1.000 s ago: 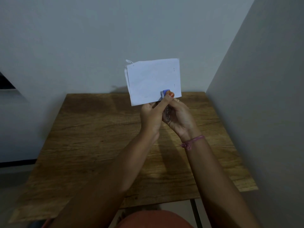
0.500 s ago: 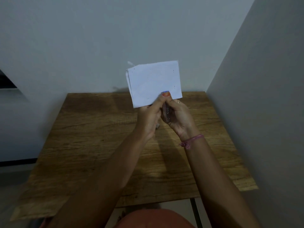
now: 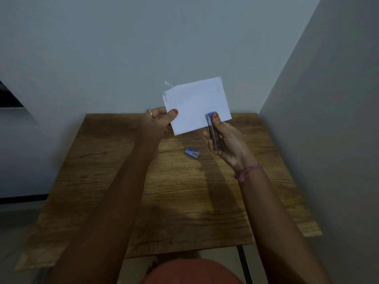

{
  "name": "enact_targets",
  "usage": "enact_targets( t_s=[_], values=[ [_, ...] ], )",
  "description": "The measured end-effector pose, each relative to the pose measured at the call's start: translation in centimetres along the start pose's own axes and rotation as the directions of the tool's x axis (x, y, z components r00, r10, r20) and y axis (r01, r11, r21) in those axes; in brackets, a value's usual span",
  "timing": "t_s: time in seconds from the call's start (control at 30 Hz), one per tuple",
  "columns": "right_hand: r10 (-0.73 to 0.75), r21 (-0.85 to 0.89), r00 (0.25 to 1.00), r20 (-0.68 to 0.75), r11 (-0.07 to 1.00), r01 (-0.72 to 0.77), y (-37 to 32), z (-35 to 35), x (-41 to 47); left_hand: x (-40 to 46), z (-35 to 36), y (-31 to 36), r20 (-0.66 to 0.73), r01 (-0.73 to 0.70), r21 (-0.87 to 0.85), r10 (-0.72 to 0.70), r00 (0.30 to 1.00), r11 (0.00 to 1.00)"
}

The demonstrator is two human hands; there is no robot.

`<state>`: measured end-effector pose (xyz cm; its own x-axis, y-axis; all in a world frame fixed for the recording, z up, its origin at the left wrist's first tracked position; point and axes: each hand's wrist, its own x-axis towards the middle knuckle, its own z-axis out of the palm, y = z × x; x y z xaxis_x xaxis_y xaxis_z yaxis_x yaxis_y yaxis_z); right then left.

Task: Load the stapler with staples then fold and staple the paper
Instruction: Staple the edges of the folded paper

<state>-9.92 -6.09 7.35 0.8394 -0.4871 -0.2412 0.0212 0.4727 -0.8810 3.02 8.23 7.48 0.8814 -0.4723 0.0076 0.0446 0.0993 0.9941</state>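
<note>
Pale grey walls meet in a corner behind a wooden table [image 3: 184,201], whose grain runs side to side under dim light. Above its far edge a person holds up a folded sheet of white paper [image 3: 196,103], tilted slightly so that its right side sits higher than its left, with a small torn curl sticking up from the top left corner. Tiny dark marks, which may be staples, show near the right edge, though they are too small to be sure. The left hand [image 3: 160,119] pinches the lower left part of the sheet, thumb with an orange nail on the near face and the other fingers behind, a gold ring on one of them. The right hand [image 3: 223,140] is wrapped round a slim stapler [image 3: 214,134], metal-bodied with a blue tip; the thumb, also orange-nailed, presses on that blue end, which overlaps the paper's lower edge near the right corner. Whether the sheet is actually between the stapler's two arms I cannot tell from this angle. A thin ring sits on one right finger and a pink thread band circles that wrist. Down on the tabletop, below the paper and between the two forearms, lies a small blue and white staple box [image 3: 192,153], well apart from both hands. An orange-red garment shows at the bottom edge.
</note>
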Motion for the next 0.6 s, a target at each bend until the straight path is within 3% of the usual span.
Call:
enact_targets(
  t_s=[0.13,0.33,0.5,0.6],
  values=[
    [0.008,0.028,0.998,0.055,1.000,-0.009,0.0,-0.7,-0.1,0.3,-0.6,-0.8,-0.033,0.017,0.018,-0.016,0.999,1.000],
    [0.006,0.050,0.996,0.088,0.999,-0.010,1.2,-2.5,0.2,0.3,-1.0,-2.7,-0.084,0.103,-0.121,-0.114,0.990,0.987],
    [0.012,0.015,1.000,0.000,1.000,-0.012,2.6,-4.0,1.1,0.3,-2.0,-4.4,-0.087,0.152,-0.214,-0.174,0.981,0.965],
    [0.000,-0.102,0.990,-0.142,0.995,-0.014,4.1,-4.9,2.0,0.3,-2.7,-5.1,-0.096,0.158,-0.251,-0.187,0.978,0.955]
  ],
)
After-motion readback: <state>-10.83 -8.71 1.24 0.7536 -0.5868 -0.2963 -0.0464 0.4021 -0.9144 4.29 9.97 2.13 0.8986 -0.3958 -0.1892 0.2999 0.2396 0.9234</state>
